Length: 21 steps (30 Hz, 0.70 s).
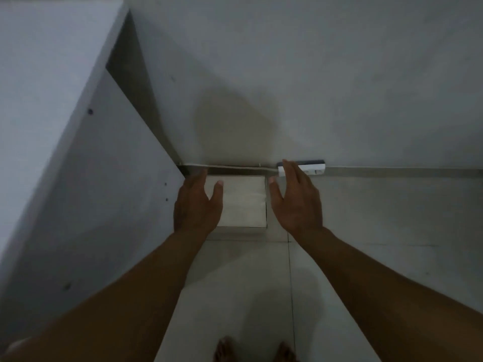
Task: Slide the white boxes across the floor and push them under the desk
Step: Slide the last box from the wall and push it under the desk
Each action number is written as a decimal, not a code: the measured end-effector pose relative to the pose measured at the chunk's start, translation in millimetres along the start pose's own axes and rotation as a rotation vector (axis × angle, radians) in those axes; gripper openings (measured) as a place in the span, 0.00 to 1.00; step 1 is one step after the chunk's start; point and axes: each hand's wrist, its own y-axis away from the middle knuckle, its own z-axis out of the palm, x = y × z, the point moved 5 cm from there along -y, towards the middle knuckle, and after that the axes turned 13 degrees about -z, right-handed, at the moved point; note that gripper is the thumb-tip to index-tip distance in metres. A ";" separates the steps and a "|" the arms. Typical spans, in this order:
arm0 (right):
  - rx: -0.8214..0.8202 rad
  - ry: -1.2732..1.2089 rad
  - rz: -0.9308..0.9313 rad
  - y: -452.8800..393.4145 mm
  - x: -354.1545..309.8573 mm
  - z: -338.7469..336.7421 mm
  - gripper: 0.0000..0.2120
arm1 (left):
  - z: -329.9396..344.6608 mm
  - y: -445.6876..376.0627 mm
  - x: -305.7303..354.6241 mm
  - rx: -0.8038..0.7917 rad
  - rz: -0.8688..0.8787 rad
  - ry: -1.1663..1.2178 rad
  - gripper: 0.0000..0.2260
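Note:
A white box (243, 202) rests on the tiled floor against the wall, right beside the desk's side panel (112, 178). My left hand (197, 205) lies over the box's left part, fingers spread, thumb on its top. My right hand (295, 199) hovers just right of the box with fingers apart and holds nothing. Whether either hand touches the box's sides is hard to tell. The desk's top (47, 74) fills the upper left.
A white power strip (311, 169) lies along the wall's base behind my right hand, its cable (235, 167) running left behind the box. Pale floor tiles (392, 231) spread to the right. My bare feet (254, 351) show at the bottom edge.

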 end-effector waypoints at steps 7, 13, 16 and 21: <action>0.022 -0.007 -0.025 -16.7 77.2 163.0 0.28 | 137.4 -89.4 -96.1 -0.020 -0.066 -0.044 0.26; 0.020 -0.057 0.009 -26.3 136.2 267.8 0.32 | 209.4 -152.7 -157.9 0.049 -0.045 -0.061 0.27; 0.050 -0.080 0.041 -27.6 157.4 300.1 0.33 | 233.3 -173.8 -179.5 0.085 -0.022 -0.073 0.27; 0.071 -0.102 0.095 -32.0 177.5 327.1 0.40 | 247.6 -205.0 -192.8 0.148 -0.007 -0.080 0.30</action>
